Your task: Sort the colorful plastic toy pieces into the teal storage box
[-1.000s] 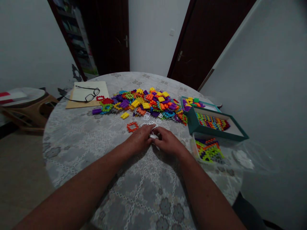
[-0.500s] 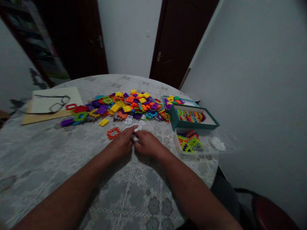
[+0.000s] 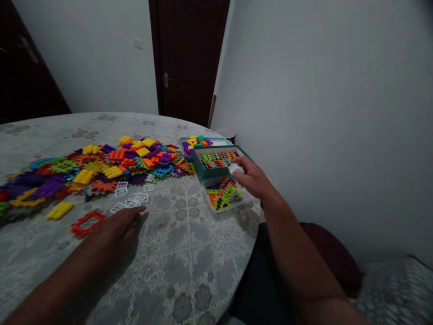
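My left hand [image 3: 117, 229] lies flat on the patterned tablecloth, fingers stretched toward several small white lattice pieces [image 3: 130, 198]. A red square frame piece [image 3: 87, 223] sits just left of it. My right hand [image 3: 252, 179] reaches out over a clear tray [image 3: 219, 205] of coloured pieces and pinches a small white piece [image 3: 236, 169] at the near edge of a teal box [image 3: 202, 172] filled with rows of coloured pieces. A big heap of colourful plastic building pieces [image 3: 101, 164] spreads across the table beyond my left hand.
A second teal box part [image 3: 186, 140] with a few loose pieces stands behind the first. The round table's edge [image 3: 248, 234] curves close to my right arm. A white wall rises on the right and a dark door [image 3: 186, 58] stands behind.
My hands were together over the white pieces. Now the right hand has moved right to the teal box with a white piece; the left stays on the table. The view has swung right.
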